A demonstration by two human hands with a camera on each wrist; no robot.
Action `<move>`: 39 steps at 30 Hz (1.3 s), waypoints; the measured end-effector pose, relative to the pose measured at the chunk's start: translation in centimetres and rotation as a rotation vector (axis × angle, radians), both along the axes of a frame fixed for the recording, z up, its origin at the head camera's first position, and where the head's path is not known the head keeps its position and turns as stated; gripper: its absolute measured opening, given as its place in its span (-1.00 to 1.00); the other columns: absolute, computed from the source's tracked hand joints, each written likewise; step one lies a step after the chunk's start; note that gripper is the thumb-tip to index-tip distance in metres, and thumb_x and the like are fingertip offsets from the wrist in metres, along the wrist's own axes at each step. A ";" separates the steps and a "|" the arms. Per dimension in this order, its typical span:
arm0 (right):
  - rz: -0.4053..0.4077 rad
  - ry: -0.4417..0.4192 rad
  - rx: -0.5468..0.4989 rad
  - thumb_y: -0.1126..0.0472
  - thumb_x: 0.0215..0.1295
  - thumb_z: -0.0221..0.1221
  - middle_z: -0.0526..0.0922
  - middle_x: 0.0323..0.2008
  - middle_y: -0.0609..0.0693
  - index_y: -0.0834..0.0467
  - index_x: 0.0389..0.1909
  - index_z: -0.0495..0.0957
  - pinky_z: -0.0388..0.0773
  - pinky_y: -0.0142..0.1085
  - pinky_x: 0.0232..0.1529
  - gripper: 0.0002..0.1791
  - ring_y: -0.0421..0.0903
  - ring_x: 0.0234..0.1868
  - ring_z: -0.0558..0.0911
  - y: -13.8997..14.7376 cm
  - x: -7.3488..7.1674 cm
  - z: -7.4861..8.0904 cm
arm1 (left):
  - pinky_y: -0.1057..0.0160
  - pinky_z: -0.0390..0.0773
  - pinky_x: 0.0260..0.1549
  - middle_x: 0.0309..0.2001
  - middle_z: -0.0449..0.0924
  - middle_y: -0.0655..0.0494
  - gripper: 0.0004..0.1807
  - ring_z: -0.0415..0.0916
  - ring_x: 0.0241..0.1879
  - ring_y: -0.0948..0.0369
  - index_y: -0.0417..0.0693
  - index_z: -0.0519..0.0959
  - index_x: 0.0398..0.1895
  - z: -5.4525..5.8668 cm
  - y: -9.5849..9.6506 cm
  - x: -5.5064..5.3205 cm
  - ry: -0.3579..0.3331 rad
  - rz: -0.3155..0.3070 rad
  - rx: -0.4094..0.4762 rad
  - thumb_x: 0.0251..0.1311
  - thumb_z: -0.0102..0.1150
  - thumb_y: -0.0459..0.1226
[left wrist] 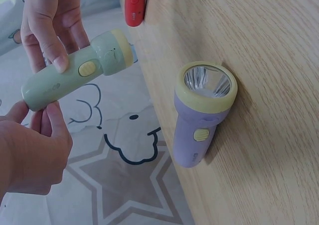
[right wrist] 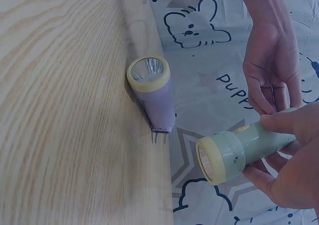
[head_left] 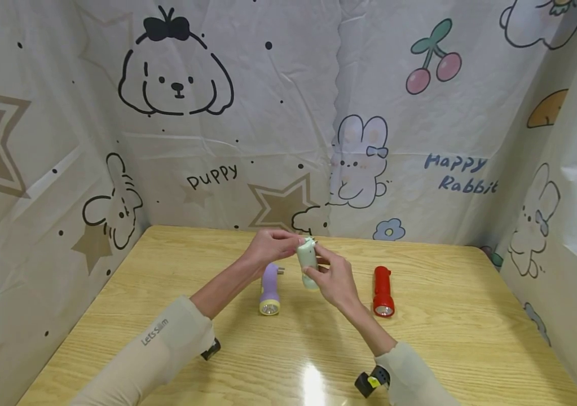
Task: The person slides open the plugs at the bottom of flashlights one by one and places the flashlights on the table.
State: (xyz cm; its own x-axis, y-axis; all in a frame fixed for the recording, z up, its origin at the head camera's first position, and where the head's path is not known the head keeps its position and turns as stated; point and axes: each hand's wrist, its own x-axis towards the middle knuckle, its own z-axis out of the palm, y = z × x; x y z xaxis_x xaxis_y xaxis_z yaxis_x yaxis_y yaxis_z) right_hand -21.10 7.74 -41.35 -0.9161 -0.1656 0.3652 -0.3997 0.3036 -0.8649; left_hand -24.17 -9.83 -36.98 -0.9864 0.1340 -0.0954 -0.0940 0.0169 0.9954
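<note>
A pale green flashlight (head_left: 308, 260) is held up over the far half of the table, its lamp end pointing down. My right hand (head_left: 338, 279) grips it around the body, thumb on the near side. At its upper tail end, my left hand (head_left: 270, 248) pinches with thumb and fingertips, where small prongs show. In the left wrist view, the flashlight (left wrist: 75, 75) has a cream switch and a cream lamp ring. Below and left of it, a purple flashlight (head_left: 270, 285) lies on the table, metal plug prongs sticking out of its tail.
To the right, a red flashlight (head_left: 382, 290) lies on the wooden table (head_left: 445, 327), lamp toward me. Cloth printed with cartoon animals (head_left: 268, 113) hangs behind the table and along both sides. A small black device (head_left: 371, 380) sits at each wrist.
</note>
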 end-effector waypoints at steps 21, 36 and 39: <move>0.004 -0.009 0.020 0.50 0.14 0.36 0.63 0.06 0.23 0.29 0.20 0.57 0.65 -0.09 -0.03 -0.45 0.22 -0.02 0.65 0.2 0.0 -0.2 | 0.09 0.59 0.07 -0.08 0.67 -0.11 -0.78 0.66 -0.07 0.05 -0.31 0.69 -0.17 -0.3 0.0 -0.1 -0.034 0.001 -0.006 0.21 0.39 -0.33; 0.016 0.008 0.020 0.52 0.14 0.35 0.63 0.05 0.27 0.33 0.18 0.57 0.65 -0.08 -0.04 -0.48 0.23 -0.02 0.65 0.2 -0.1 -0.5 | 0.15 0.62 0.02 -0.08 0.66 -0.11 -0.79 0.65 -0.04 0.02 -0.31 0.68 -0.19 -0.3 0.0 -0.2 -0.060 0.013 -0.028 0.20 0.40 -0.32; 0.017 0.018 0.022 0.53 0.13 0.36 0.63 0.05 0.27 0.34 0.17 0.57 0.66 -0.09 -0.04 -0.47 0.22 -0.02 0.65 0.1 0.0 -0.4 | 0.16 0.62 0.02 -0.08 0.65 -0.10 -0.79 0.65 -0.03 0.02 -0.30 0.68 -0.21 -0.3 0.0 -0.2 -0.058 0.015 -0.035 0.20 0.40 -0.31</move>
State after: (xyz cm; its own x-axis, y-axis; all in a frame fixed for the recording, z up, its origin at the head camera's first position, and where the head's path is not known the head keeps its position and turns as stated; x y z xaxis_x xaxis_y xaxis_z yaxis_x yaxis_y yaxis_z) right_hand -21.15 7.86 -41.79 -0.9063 -0.1894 0.3779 -0.4206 0.3150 -0.8508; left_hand -24.39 -9.83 -37.33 -0.9809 0.1151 -0.1571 -0.1523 0.0499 0.9871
